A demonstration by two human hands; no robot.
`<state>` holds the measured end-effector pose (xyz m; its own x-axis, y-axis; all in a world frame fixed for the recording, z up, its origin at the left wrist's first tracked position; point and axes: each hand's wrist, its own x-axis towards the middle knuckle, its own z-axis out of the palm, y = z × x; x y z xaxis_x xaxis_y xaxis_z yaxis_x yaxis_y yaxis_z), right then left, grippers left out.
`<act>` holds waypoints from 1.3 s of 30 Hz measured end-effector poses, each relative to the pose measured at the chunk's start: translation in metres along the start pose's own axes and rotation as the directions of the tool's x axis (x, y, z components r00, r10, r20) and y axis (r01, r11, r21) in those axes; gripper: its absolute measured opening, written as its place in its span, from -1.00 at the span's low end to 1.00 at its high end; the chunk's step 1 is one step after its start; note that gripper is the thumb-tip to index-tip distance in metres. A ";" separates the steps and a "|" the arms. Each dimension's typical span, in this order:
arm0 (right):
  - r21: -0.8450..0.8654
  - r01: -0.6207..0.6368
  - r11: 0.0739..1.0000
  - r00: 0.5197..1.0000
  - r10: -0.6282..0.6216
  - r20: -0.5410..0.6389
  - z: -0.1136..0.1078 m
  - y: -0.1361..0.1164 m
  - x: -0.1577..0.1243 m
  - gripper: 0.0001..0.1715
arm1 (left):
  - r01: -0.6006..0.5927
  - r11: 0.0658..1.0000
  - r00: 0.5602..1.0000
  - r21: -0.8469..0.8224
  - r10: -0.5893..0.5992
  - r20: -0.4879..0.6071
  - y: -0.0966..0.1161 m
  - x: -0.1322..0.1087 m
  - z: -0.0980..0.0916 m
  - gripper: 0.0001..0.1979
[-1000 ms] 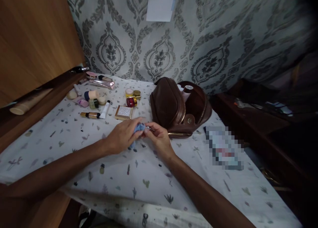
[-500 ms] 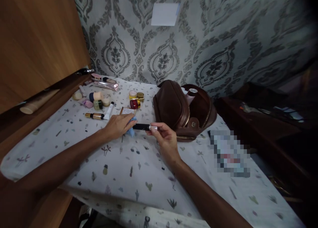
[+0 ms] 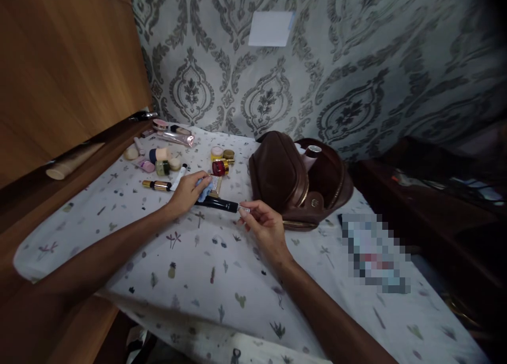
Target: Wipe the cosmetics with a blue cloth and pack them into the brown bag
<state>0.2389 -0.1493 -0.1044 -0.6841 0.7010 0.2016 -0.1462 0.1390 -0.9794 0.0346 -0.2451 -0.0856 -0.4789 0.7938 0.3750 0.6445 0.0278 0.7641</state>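
A slim black cosmetic tube (image 3: 222,204) with a silver end lies level between my hands, above the patterned cloth. My right hand (image 3: 266,224) pinches its silver end between thumb and fingers. In my left hand (image 3: 187,192) is a crumpled light blue cloth (image 3: 204,190), closed between the fingers against the tube's far end, which it partly hides. Just behind the tube sits a small glittery palette (image 3: 216,185), partly covered by the blue cloth. A white tube (image 3: 180,177) and a black-and-gold tube (image 3: 157,185) lie close to my left hand.
An unzipped brown leather bag (image 3: 277,168) stands right of centre, with a pale pink bottle (image 3: 311,155) inside. Several jars and tubes lie at the back left, near a green jar (image 3: 162,167). A red bottle (image 3: 219,167) is behind the palette. A blurred-out flat object (image 3: 374,253) lies right.
My left hand with the blue cloth has slid left along the black tube, baring more of it. The right hand keeps the silver end. The view has shifted slightly.
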 end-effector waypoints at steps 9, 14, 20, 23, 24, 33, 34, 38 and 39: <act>0.055 -0.068 0.996 0.994 0.072 -0.081 0.001 0.002 0.001 -0.53 | 0.010 0.999 0.957 -0.047 -0.024 -0.289 -0.015 0.002 0.002 -0.77; 0.093 -0.111 0.989 0.990 0.118 -0.075 0.003 0.003 0.000 -0.46 | -0.449 0.821 0.850 0.353 0.514 -0.113 0.008 -0.018 0.010 -0.75; 0.124 -0.153 0.980 0.988 0.155 0.000 0.006 0.000 -0.003 -0.46 | -0.719 0.381 0.663 0.581 0.625 0.412 0.016 -0.035 0.031 -0.67; 0.143 -0.193 0.971 0.981 0.194 0.003 0.006 -0.002 -0.004 -0.43 | -0.679 0.370 0.709 0.634 0.554 0.436 0.010 -0.031 0.030 -0.74; 0.142 -0.201 0.969 0.979 0.202 0.008 0.006 -0.002 -0.004 -0.43 | -0.676 0.376 0.712 0.634 0.553 0.432 0.008 -0.030 0.028 -0.76; 0.087 -0.097 0.992 0.990 0.087 0.108 0.006 -0.004 -0.003 -0.51 | -0.682 0.492 0.730 0.541 0.508 0.457 -0.005 -0.029 0.024 -0.55; 0.089 -0.088 0.992 0.989 0.076 0.123 0.006 -0.004 -0.004 -0.52 | -0.667 0.518 0.745 0.535 0.490 0.453 -0.006 -0.029 0.024 -0.53; 0.115 -0.077 0.990 0.988 0.060 0.144 0.007 -0.002 -0.005 -0.55 | -0.639 0.617 0.769 0.459 0.489 0.412 -0.005 -0.029 0.024 -0.56; 0.121 -0.074 0.990 0.989 0.057 0.139 0.007 -0.001 -0.004 -0.56 | -0.635 0.639 0.771 0.434 0.492 0.405 -0.003 -0.028 0.024 -0.57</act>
<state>0.2366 -0.1576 -0.1043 -0.7839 0.6038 0.1444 -0.1808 0.0006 -0.9835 0.0605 -0.2533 -0.1112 0.1893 0.8715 0.4523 0.9746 -0.2231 0.0220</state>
